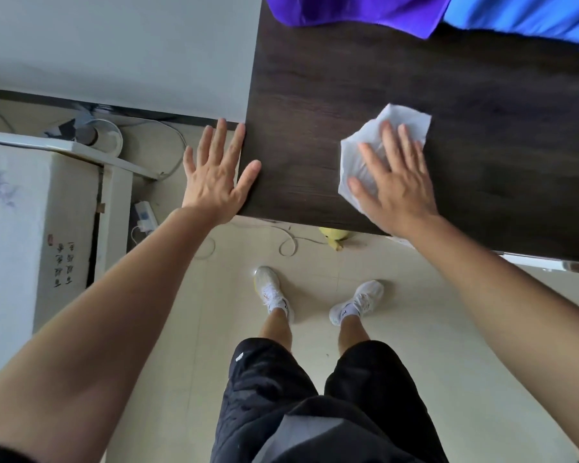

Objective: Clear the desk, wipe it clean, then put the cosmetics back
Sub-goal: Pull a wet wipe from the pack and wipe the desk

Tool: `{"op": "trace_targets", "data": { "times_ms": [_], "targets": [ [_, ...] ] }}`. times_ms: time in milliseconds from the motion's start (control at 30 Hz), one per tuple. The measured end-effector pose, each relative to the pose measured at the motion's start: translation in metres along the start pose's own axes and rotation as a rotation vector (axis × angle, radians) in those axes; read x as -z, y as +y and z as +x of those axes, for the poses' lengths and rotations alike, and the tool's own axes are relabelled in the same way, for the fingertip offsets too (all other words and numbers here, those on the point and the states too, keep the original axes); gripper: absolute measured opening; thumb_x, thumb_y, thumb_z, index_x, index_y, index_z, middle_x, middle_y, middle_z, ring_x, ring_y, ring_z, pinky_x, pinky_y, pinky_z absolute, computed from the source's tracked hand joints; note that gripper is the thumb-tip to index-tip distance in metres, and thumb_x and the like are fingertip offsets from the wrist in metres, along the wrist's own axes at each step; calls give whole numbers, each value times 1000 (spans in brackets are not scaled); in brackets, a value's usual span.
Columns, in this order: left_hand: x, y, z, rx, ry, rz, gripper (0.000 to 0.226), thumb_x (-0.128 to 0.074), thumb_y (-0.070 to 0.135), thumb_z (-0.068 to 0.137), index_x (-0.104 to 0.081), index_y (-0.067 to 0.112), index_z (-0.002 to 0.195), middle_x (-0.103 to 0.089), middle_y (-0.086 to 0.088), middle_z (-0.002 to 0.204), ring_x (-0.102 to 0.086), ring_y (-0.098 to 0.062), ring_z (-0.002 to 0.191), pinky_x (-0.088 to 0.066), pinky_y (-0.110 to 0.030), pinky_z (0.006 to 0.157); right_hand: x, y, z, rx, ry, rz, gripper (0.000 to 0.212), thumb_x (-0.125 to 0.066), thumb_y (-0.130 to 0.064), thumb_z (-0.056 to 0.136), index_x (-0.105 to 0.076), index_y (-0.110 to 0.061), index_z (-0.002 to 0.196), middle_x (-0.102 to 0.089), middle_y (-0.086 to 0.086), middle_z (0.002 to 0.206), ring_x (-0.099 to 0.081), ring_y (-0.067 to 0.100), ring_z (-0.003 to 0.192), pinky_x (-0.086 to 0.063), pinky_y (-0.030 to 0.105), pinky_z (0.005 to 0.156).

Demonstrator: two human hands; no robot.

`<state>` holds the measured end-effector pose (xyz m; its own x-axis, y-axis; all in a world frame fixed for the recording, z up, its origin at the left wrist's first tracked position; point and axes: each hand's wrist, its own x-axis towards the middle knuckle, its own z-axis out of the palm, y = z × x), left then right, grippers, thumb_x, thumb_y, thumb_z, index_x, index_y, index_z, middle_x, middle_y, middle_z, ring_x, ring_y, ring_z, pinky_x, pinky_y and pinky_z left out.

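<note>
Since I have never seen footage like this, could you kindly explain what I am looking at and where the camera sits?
There is no machine: one camera worn on a person's head looks down at their own two bare hands. The left hand lies open against the left edge of the dark desk. The right hand, fingers straight, presses a white wipe flat on it. At the far edge lie purple fabric and blue fabric.

The right hand (396,185) covers much of the white wipe (405,119), and the desk (315,95) hides most of a yellow thing (332,234) below it. The purple cloth (358,10) and the blue cloth (522,15) are cut off by the top edge.
</note>
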<state>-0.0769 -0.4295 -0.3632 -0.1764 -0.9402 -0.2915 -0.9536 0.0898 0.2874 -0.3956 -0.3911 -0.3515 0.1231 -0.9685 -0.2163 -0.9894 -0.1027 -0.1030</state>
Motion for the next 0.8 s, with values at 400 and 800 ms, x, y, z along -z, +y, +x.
{"op": "trace_targets", "data": {
  "times_ms": [400,800],
  "targets": [
    [31,-13,2,37,17,-12,73,-3,72,93,-14,38,157,-2,2,167,3,-18,153,0,-52,120,-12,-160,23,97,34,94,68,-19,-62,101,-18,-28,160,-1,15,167,3,35,154,-3,50,123],
    [24,17,71,24,-25,-30,64,-28,64,97,-7,45,155,-4,-3,167,-1,-27,153,-8,-54,119,-20,-40,-28,70,49,-3,70,-27,-64,100,-24,-26,159,-5,17,167,-1,37,154,-8,53,123]
  ]
}}
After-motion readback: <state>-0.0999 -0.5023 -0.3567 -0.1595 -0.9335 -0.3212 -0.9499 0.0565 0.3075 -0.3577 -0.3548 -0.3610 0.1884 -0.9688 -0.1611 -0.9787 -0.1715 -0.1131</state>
